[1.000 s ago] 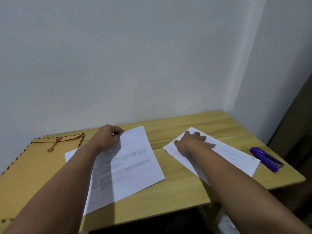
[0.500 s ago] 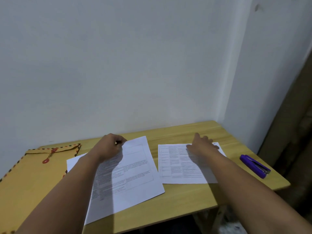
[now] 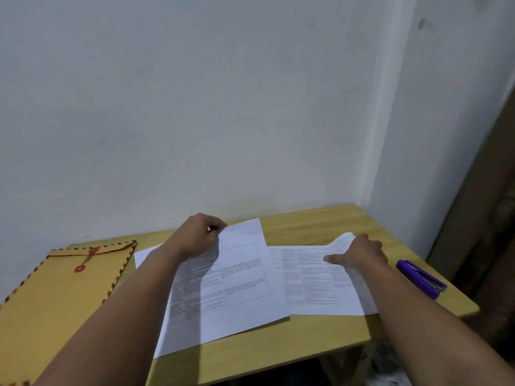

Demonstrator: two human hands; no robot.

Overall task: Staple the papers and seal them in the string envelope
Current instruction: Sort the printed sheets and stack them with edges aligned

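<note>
Two printed white sheets lie on the wooden table (image 3: 306, 338). My left hand (image 3: 198, 238) pinches the top edge of the left sheet (image 3: 237, 296) near its upper corner. My right hand (image 3: 359, 252) grips the right sheet (image 3: 315, 282) at its far right corner, which is lifted and curled; that sheet's left edge touches or slightly overlaps the left sheet. A brown string envelope (image 3: 55, 296) with red button ties and a striped border lies flat at the left, flap shut. A purple stapler (image 3: 420, 278) rests at the table's right edge.
White walls meet in a corner behind the table. The table's right edge drops off just past the stapler, with a dark panel beyond it. A bare strip of wood runs along the front edge.
My right hand has slid the right sheet leftward until it meets the left sheet, and now lifts its far corner. My left hand stays on the left sheet's top edge.
</note>
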